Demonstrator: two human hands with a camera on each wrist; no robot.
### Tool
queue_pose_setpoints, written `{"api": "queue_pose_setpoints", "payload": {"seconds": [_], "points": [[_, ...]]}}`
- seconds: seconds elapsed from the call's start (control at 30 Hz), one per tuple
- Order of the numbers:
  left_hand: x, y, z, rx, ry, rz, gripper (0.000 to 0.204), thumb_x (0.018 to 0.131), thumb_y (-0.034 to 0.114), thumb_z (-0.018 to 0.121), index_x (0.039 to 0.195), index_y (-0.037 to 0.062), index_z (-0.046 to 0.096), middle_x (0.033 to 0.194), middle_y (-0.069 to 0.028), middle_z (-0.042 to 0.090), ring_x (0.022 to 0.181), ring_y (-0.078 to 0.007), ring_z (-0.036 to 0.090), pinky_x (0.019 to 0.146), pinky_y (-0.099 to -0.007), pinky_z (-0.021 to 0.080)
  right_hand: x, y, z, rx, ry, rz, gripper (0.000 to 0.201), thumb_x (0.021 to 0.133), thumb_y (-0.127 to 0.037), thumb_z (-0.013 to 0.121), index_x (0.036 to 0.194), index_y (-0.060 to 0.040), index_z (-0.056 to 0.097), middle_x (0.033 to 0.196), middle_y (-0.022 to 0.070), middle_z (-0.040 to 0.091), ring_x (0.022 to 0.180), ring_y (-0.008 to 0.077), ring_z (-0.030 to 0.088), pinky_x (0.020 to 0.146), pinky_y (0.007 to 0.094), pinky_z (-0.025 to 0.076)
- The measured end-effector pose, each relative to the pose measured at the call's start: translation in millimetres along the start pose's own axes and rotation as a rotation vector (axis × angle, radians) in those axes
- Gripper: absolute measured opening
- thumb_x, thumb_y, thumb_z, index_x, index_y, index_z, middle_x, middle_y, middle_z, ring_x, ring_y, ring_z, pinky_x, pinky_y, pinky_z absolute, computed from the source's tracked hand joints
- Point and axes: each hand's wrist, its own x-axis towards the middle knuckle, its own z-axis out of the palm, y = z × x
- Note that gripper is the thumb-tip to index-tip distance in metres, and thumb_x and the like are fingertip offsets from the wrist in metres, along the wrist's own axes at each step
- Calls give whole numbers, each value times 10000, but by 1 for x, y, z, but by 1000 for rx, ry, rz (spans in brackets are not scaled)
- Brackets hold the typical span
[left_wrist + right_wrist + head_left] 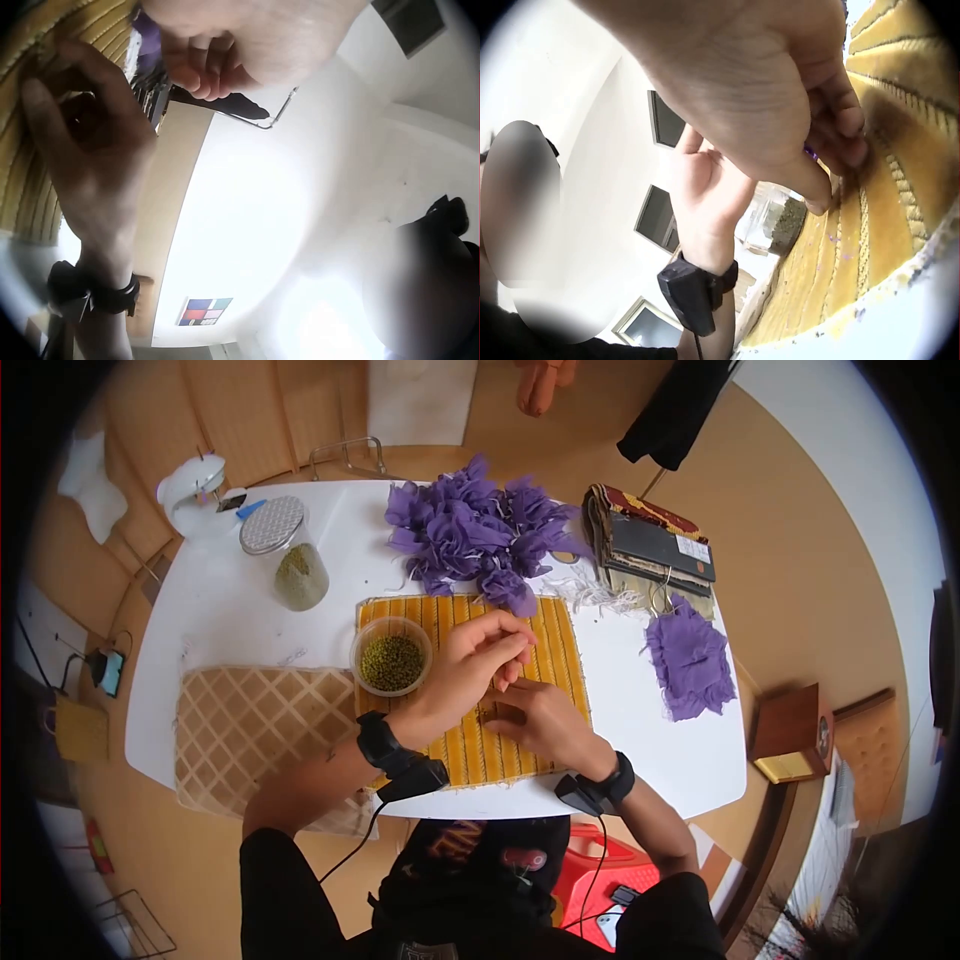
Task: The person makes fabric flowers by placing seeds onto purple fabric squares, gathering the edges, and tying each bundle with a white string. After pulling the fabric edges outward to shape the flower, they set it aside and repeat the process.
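My left hand is above the yellow striped cloth, right of a tub of green beans. In the left wrist view its fingers curl toward the palm; what they may hold is hidden. Low over the cloth, just below and right of it, my right hand has its fingers loosely bent. The right wrist view shows the right fingertips and thumb close to the cloth, with small purple bits on it and no object seen in the fingers. The left palm faces the right hand there.
Purple fabric petals are heaped behind the cloth. A clear jar with a lattice lid stands back left. A beige lattice cloth lies left. At right are stacked fabrics and a purple fabric stack.
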Motion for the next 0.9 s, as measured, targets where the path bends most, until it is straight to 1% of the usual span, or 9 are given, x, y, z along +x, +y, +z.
{"api": "queue_pose_setpoints", "payload": {"seconds": [0.07, 0.2, 0.27, 0.4, 0.47, 0.6, 0.7, 0.77, 0.9], "points": [[1, -1, -2, 21, -3, -12, 130, 954, 118, 534, 983, 13, 604, 798, -17, 573, 661, -70, 524, 594, -203, 416, 6, 2, 5, -97, 32, -148, 196, 754, -83, 689, 943, -33, 672, 834, 166, 635, 762, 332, 631, 695, 403, 499], [4, -15, -5, -42, 20, -48, 127, 954, 103, 528, 977, 1, 599, 798, -28, 568, 655, -76, 513, 595, -206, 415, 10, 9, 13, -96, 8, -116, 142, 751, -89, 669, 881, -31, 665, 802, 170, 627, 748, 346, 626, 683, 423, 498], [4, -17, -5, -49, 25, -62, 125, 953, 98, 526, 976, -2, 597, 797, -29, 566, 654, -79, 509, 595, -208, 417, 12, 11, 14, -141, -45, -99, 67, 759, -82, 644, 798, -27, 639, 777, 172, 620, 743, 355, 627, 661, 435, 493], [6, -16, -8, -121, 52, -73, 120, 952, 92, 526, 974, -5, 594, 800, -33, 563, 661, -82, 505, 595, -213, 418, 18, 8, 14, -247, -123, -96, 56, 791, -104, 653, 826, -63, 667, 753, 136, 631, 728, 329, 632, 659, 412, 500], [6, -14, -9, -118, 57, -53, 118, 952, 92, 527, 972, -2, 596, 800, -33, 563, 662, -83, 506, 596, -212, 416, 20, 3, 13, -259, -161, -98, 81, 759, -51, 607, 822, -3, 592, 757, 179, 611, 724, 364, 626, 662, 439, 502], [6, -14, -11, -129, 57, -68, 114, 953, 101, 533, 969, 11, 602, 804, -26, 563, 667, -80, 508, 599, -210, 415, 17, 1, 12, -303, -196, -146, 133, 761, -47, 601, 880, 8, 580, 785, 183, 611, 748, 373, 625, 677, 442, 506], [7, -17, -13, -144, 42, -20, 112, 951, 110, 540, 966, 20, 606, 802, -19, 567, 665, -77, 511, 601, -206, 417, 16, 6, 17, -332, -152, -199, 163, 752, -40, 607, 904, 9, 574, 818, 183, 612, 785, 375, 624, 689, 441, 507], [9, -17, -15, -144, 48, -9, 115, 951, 115, 543, 964, 21, 608, 800, -15, 570, 666, -75, 513, 603, -205, 419, 17, 8, 15, -270, -114, -281, 153, 752, -33, 621, 893, 10, 583, 832, 176, 619, 790, 371, 619, 689, 436, 501], [9, -15, -18, -120, 48, 9, 115, 948, 114, 546, 965, 21, 612, 793, -8, 577, 659, -76, 517, 611, -203, 426, 18, -18, -18, -75, -85, -280, 125, 781, -12, 641, 895, 13, 595, 819, 152, 622, 758, 329, 632, 666, 393, 500]]}}
